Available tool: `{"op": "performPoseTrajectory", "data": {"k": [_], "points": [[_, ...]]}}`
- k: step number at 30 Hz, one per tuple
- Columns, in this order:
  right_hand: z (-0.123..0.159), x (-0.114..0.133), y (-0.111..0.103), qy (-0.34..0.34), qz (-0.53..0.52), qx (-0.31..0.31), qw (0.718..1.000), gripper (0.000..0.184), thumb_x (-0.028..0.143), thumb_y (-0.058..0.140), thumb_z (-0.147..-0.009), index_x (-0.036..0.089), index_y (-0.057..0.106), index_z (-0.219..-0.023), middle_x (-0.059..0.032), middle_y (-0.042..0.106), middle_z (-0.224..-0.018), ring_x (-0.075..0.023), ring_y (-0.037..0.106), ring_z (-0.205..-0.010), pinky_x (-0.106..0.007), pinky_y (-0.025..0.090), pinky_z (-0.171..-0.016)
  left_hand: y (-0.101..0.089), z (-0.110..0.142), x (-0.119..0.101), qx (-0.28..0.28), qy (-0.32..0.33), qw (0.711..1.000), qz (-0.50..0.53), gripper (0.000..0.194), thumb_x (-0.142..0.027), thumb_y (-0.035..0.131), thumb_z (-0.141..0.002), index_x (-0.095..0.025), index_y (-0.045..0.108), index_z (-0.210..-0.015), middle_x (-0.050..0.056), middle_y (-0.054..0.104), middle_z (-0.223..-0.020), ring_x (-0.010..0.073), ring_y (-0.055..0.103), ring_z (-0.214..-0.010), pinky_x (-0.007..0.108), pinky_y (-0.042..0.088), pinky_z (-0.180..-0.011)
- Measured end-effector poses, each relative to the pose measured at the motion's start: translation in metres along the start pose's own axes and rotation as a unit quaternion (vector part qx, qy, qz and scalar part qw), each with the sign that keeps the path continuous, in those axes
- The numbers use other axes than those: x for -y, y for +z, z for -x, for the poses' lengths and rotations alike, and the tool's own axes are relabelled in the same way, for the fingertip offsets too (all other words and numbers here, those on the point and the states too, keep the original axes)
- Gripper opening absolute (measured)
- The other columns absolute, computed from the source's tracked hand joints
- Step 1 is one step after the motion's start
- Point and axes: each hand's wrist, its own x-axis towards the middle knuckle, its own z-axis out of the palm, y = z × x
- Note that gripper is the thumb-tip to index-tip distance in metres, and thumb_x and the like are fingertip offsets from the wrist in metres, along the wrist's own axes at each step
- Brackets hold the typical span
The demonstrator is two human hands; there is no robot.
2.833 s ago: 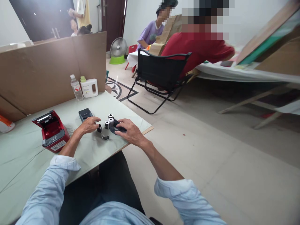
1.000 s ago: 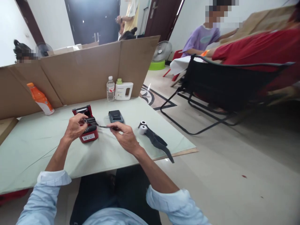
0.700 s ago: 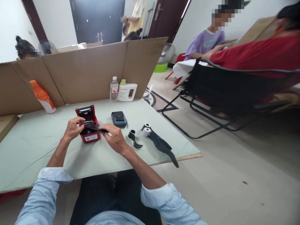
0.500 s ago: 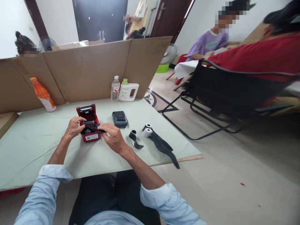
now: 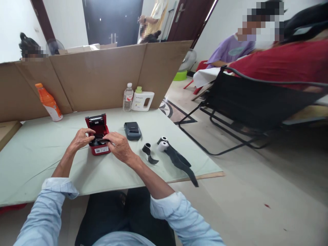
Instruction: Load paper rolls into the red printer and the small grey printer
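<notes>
A small red label printer (image 5: 93,151) stands on the table with its lid (image 5: 97,124) raised, showing a dark roller in the lid. Both my hands reach into its open bay. My left hand (image 5: 81,139) comes from the left, thumb and fingers closed at the inner edge; what they pinch is hidden. From the right, my right hand (image 5: 118,145) pinches a dark ribbon (image 5: 104,140) over the front of the bay. A second, dark blue-grey printer (image 5: 132,131) sits just to the right, lid down.
To the right lie a small black roll (image 5: 146,147) and a white roll (image 5: 163,146) beside long black strips (image 5: 179,160). Behind stand an orange bottle (image 5: 50,102), a water bottle (image 5: 128,97) and a white jug (image 5: 140,100) against a cardboard screen (image 5: 102,78). A black folding chair (image 5: 256,99) stands right.
The ribbon and spool seen raised between my hands are now lower in the printer bay. My right hand has shifted slightly left, closer to my left hand. The view has turned slightly.
</notes>
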Motion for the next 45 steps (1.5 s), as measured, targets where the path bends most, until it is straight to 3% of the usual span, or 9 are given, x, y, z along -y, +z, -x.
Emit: {"op": "performPoseTrajectory", "data": {"k": [4,9,11,15,18,22,30,33,45], "points": [[-0.003,-0.005,0.008,0.005,0.009,0.008,1.0,0.029,0.005,0.059,-0.092,0.023,0.078,-0.103,-0.0077,0.079,-0.102,-0.0239,0.071,-0.097,-0.037,0.058,-0.09,-0.005,0.002,0.005,-0.084,0.013,0.996,0.013,0.029,-0.032,0.066,-0.075,-0.018,0.08,-0.097,0.008,0.08,-0.102,0.0222,0.072,-0.089,0.032,0.059,-0.076],[-0.01,-0.01,0.013,0.021,0.006,-0.002,1.0,0.03,0.006,0.059,-0.091,0.024,0.078,-0.104,-0.0061,0.079,-0.102,-0.0228,0.071,-0.097,-0.036,0.058,-0.091,-0.013,-0.005,0.004,-0.184,-0.014,0.983,-0.002,0.038,-0.026,0.068,-0.073,-0.017,0.075,-0.109,0.011,0.076,-0.115,0.0214,0.071,-0.09,0.034,0.061,-0.077],[-0.011,-0.008,0.012,0.023,-0.001,-0.019,1.0,0.03,0.006,0.058,-0.092,0.024,0.078,-0.105,-0.0066,0.08,-0.104,-0.0231,0.072,-0.098,-0.037,0.058,-0.092,-0.012,-0.006,0.0,-0.163,0.015,0.986,-0.021,0.032,-0.023,0.066,-0.075,-0.018,0.076,-0.105,0.01,0.076,-0.111,0.0229,0.071,-0.094,0.035,0.061,-0.079],[-0.008,-0.002,0.007,0.002,-0.01,-0.039,0.999,0.03,0.007,0.056,-0.093,0.025,0.077,-0.105,-0.0065,0.08,-0.106,-0.0237,0.072,-0.101,-0.038,0.058,-0.094,-0.002,-0.003,-0.013,-0.036,0.125,0.989,-0.076,0.023,-0.02,0.062,-0.081,-0.022,0.08,-0.095,0.008,0.079,-0.104,0.0262,0.069,-0.109,0.042,0.057,-0.101],[-0.006,0.002,0.004,-0.017,-0.009,-0.051,0.998,0.029,0.007,0.056,-0.092,0.024,0.076,-0.104,-0.007,0.08,-0.106,-0.0242,0.072,-0.101,-0.038,0.058,-0.094,0.005,0.0,-0.019,0.03,0.16,0.982,-0.101,0.023,-0.021,0.059,-0.086,-0.025,0.081,-0.091,0.007,0.081,-0.104,0.0272,0.068,-0.114,0.044,0.052,-0.111],[-0.009,0.003,0.004,-0.007,-0.001,-0.061,0.998,0.031,0.006,0.056,-0.092,0.025,0.077,-0.105,-0.006,0.08,-0.106,-0.0241,0.072,-0.102,-0.039,0.058,-0.095,0.005,0.0,-0.018,0.036,0.146,0.981,-0.122,0.027,-0.025,0.054,-0.091,-0.026,0.081,-0.092,0.007,0.081,-0.11,0.0293,0.065,-0.122,0.044,0.051,-0.111],[-0.014,0.015,0.007,-0.018,0.005,-0.044,0.999,0.034,0.007,0.055,-0.094,0.027,0.079,-0.108,-0.0065,0.078,-0.109,-0.0242,0.071,-0.103,-0.04,0.059,-0.096,0.0,-0.017,-0.025,0.117,0.079,0.977,-0.158,0.025,-0.03,0.055,-0.09,-0.025,0.08,-0.091,0.004,0.078,-0.089,0.0224,0.066,-0.084,0.031,0.052,-0.079],[-0.015,0.016,0.008,-0.023,0.011,-0.034,0.999,0.034,0.007,0.055,-0.094,0.026,0.079,-0.11,-0.0074,0.078,-0.11,-0.0246,0.07,-0.104,-0.04,0.059,-0.096,-0.001,-0.025,-0.028,0.149,0.056,0.979,-0.131,0.024,-0.033,0.06,-0.084,-0.023,0.08,-0.093,0.003,0.079,-0.087,0.0209,0.067,-0.081,0.028,0.048,-0.072],[-0.017,-0.002,0.023,0.006,0.048,0.026,0.998,0.031,0.007,0.061,-0.092,0.026,0.078,-0.109,-0.0054,0.077,-0.108,-0.0216,0.071,-0.101,-0.033,0.057,-0.092,0.002,-0.035,-0.026,0.162,0.002,0.975,-0.151,0.024,-0.03,0.064,-0.074,-0.022,0.082,-0.087,0.003,0.08,-0.082,0.0203,0.068,-0.077,0.026,0.044,-0.063]]}}
